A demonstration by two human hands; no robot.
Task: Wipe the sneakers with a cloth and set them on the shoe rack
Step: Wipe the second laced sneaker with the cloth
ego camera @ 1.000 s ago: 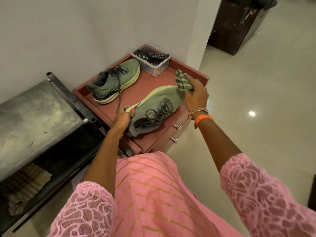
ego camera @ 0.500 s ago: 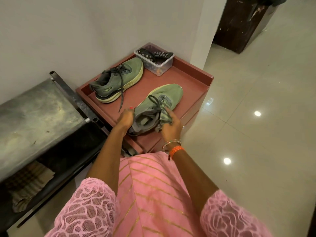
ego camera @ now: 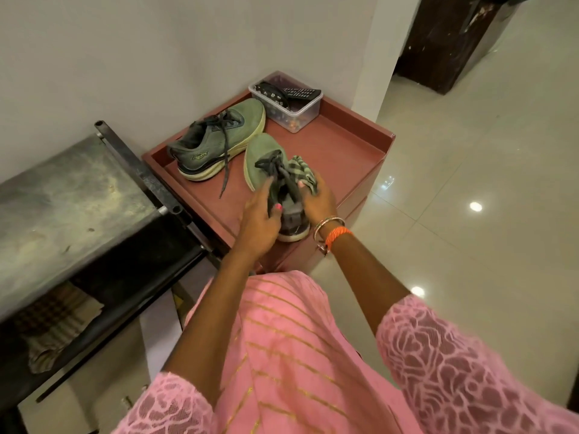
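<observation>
Two green sneakers sit on a reddish drawer cabinet (ego camera: 351, 151). The near sneaker (ego camera: 263, 158) points away from me, its heel at the cabinet's front edge. My left hand (ego camera: 260, 220) grips its heel from the left, thumb over the collar. My right hand (ego camera: 319, 198) holds a green checked cloth (ego camera: 300, 170) against the sneaker's right side. The far sneaker (ego camera: 219, 142) lies by the wall with a loose lace trailing. A dark metal shoe rack (ego camera: 69, 202) stands to the left.
A clear plastic box (ego camera: 300, 112) with remotes and small items stands at the cabinet's back corner. A checked rag (ego camera: 53, 324) lies on the rack's lower shelf. Glossy tiled floor (ego camera: 470, 183) spreads to the right; a dark wooden cabinet (ego camera: 448, 42) stands beyond the wall corner.
The near sneaker has turned to point away from me. My right hand brought the cloth from the toe back to the sneaker's right side near the laces. My left hand shifted onto the heel.
</observation>
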